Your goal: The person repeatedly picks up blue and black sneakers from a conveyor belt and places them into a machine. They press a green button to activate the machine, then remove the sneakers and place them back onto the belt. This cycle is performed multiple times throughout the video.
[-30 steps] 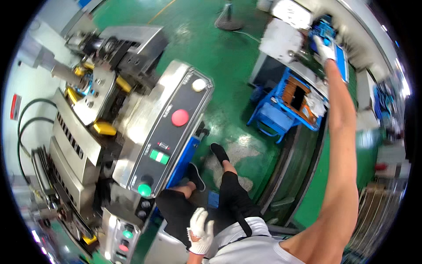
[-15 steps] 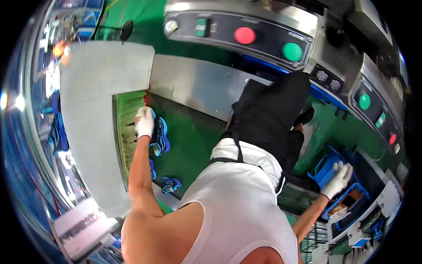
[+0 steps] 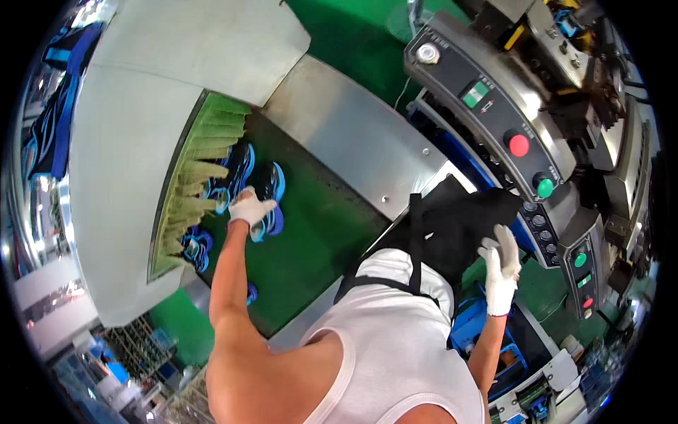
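Note:
My left hand [image 3: 251, 207], in a white glove, is over a green conveyor belt [image 3: 311, 233], with its thumb spread away from the fingers. It is right beside a black and blue sports shoe [image 3: 270, 184], and overlaps it in view; I cannot tell whether they touch. Another such shoe [image 3: 241, 168] sits just past the fingers, partly under a fringed green curtain [image 3: 201, 152]. A further shoe [image 3: 197, 249] is at the curtain's near end. My right hand [image 3: 501, 275], also gloved in white, is raised beside my black apron [image 3: 452, 222], fingers apart and holding nothing.
The curtain hangs from the opening of a pale grey machine housing [image 3: 127, 155] at left. A steel side plate [image 3: 353, 120] borders the belt. Control panels [image 3: 487, 106] with red and green buttons stand at right, above a blue crate [image 3: 470, 325].
The view has turned, and the belt and panels sit differently in it. My left hand has moved from the curtain's far end to between the shoes. My right hand has left the blue crate.

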Tool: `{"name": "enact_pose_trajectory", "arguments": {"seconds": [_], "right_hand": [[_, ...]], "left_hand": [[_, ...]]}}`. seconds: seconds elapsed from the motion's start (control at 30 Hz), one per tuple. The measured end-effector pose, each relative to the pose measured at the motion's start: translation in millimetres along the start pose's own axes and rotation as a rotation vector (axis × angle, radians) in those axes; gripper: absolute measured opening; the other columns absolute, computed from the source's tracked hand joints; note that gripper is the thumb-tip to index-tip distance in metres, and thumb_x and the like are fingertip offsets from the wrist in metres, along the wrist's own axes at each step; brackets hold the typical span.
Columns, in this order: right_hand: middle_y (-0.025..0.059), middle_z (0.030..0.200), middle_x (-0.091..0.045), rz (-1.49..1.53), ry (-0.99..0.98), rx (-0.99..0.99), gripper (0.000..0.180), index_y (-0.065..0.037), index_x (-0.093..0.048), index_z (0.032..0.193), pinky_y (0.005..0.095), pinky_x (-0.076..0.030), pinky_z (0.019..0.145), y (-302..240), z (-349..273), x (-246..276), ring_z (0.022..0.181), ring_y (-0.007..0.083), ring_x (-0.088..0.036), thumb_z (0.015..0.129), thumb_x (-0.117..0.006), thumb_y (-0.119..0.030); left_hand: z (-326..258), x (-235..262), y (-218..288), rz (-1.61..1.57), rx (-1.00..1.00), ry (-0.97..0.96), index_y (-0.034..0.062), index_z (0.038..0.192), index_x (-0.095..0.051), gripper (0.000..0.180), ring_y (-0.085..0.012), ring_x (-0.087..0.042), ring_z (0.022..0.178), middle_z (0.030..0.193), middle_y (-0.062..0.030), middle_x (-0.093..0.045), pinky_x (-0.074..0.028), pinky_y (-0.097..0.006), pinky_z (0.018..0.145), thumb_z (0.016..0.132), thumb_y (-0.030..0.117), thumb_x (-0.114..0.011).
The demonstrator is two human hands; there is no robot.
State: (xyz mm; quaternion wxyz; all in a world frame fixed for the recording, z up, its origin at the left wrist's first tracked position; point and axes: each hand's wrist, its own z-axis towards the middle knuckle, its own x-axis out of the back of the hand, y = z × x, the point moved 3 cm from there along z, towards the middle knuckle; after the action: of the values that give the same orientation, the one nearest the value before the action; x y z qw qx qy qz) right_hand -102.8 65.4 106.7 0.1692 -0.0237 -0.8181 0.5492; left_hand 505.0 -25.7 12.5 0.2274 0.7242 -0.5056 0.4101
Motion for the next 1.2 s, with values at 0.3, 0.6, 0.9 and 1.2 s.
{"name": "enact_pose_trajectory", "arguments": {"seconds": [0.3, 0.6, 0.9, 1.2], "right_hand": [[0.0131, 0.129, -0.072, 0.647, -0.741, -0.284, 0.059, 0.002, -0.059, 0.144, 0.0364, -0.056, 0.101, 11.3, 57.2, -96.7, 0.112, 0.0235, -0.071, 0.111, -0.053, -0.047], [0.0124, 0.143, -0.065, 1.189, -0.309, -0.015, 0.094, -0.001, -0.047, 0.156, 0.0394, -0.054, 0.109, -57.0, 14.6, 13.7, 0.126, 0.0247, -0.066, 0.076, -0.093, -0.021], [0.0176, 0.162, -0.046, 1.367, 0.088, 0.207, 0.120, -0.001, -0.026, 0.167, 0.0523, -0.047, 0.118, -3.9, -49.4, 89.9, 0.146, 0.0352, -0.051, 0.068, -0.094, -0.002], [0.0225, 0.149, -0.057, 1.316, 0.352, 0.134, 0.111, -0.006, -0.027, 0.166, 0.0539, -0.057, 0.107, -25.8, -58.3, 79.3, 0.125, 0.0383, -0.066, 0.075, -0.090, -0.006]], "left_hand": [[-112.6, 106.2, 243.3, -0.927, -0.909, -0.278, 0.0000, 0.140, -0.062, 0.075, -0.0253, -0.065, 0.123, 0.133, -0.0154, -0.070, -0.048, -0.044, 0.111, 0.071, 0.018, -0.085], [-143.9, 265.9, 527.3, -0.301, -1.821, 0.294, 0.0033, 0.143, -0.060, 0.053, -0.0379, -0.059, 0.135, 0.143, -0.0214, -0.062, -0.044, -0.044, 0.117, 0.096, 0.025, -0.072], [1.3, 276.6, 760.4, -0.187, -1.159, 0.755, 0.0090, 0.158, -0.043, 0.079, -0.0425, -0.056, 0.137, 0.151, -0.0257, -0.053, -0.046, -0.048, 0.112, 0.094, 0.046, -0.071], [2.4, 350.3, 811.2, -0.092, -1.086, 0.568, 0.0051, 0.151, -0.051, 0.077, -0.0425, -0.063, 0.129, 0.140, -0.0283, -0.064, -0.050, -0.046, 0.108, 0.088, 0.041, -0.077]]}}
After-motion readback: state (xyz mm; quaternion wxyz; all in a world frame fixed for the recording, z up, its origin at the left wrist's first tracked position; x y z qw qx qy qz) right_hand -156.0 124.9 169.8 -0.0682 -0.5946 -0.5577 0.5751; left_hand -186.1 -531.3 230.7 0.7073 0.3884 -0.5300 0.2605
